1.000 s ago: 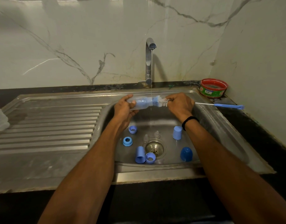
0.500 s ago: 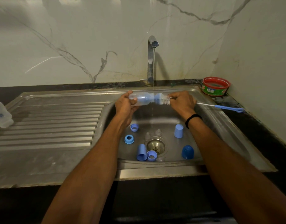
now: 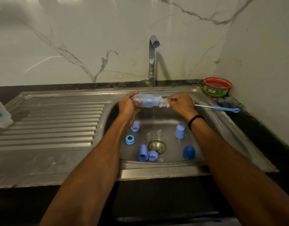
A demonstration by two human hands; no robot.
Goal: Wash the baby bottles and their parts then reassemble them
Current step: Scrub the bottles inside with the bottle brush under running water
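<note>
Your left hand [image 3: 128,108] grips a clear baby bottle [image 3: 146,101] held sideways over the sink [image 3: 225,126] under the running tap [image 3: 152,59]; your right hand [image 3: 181,104] pinches the bottle brush [image 3: 164,102], bristles at the bottle's mouth; blue caps and rings lie in the basin below.

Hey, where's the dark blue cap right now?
In the head view, the dark blue cap sits in the front right of the sink, just right of the drain and nearer the person than the pale blue cap.
</note>
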